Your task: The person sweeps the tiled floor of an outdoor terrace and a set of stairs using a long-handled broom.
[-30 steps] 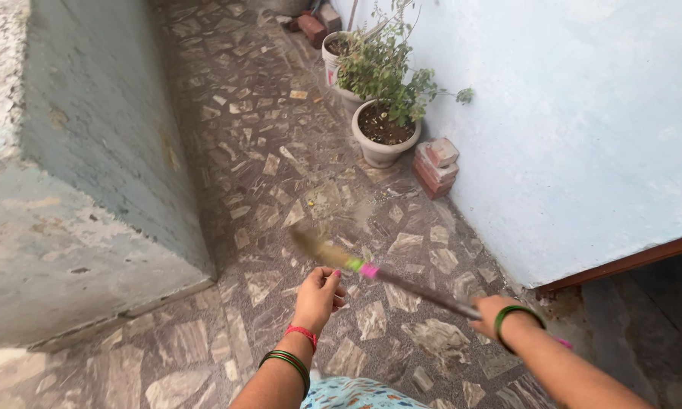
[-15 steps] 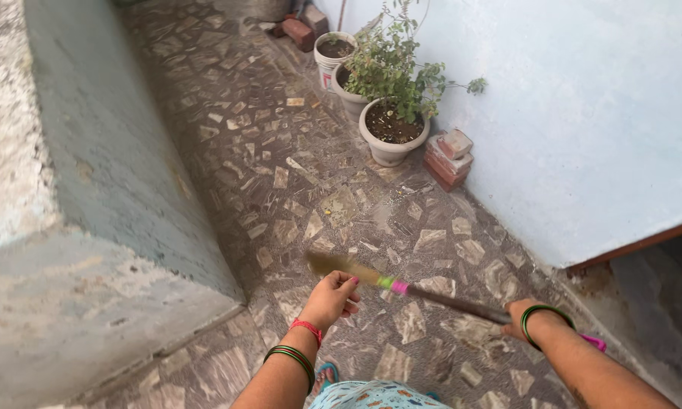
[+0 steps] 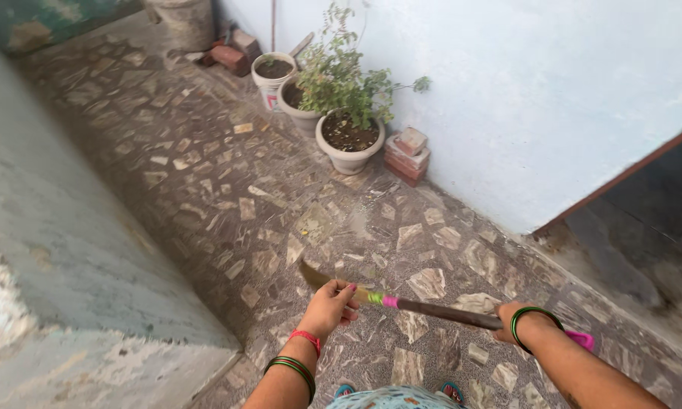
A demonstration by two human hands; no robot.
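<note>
A broom with a dark handle, green and pink bands and straw bristles lies across the lower middle of the head view. My right hand, with a green bangle at the wrist, is closed around the handle near its pink end. My left hand, with pink nails and red and green bangles, has its fingers on the bristles by the coloured bands. The bristle tip points left over the stone-chip floor.
Three potted plants stand along the pale blue wall; the nearest pot is white. Stacked bricks sit beside it. A low concrete wall runs on the left. A dark doorway opens at right.
The view has swung up and left, showing more of the far floor and doorway. The broom stays in both hands, a little lower in view.
</note>
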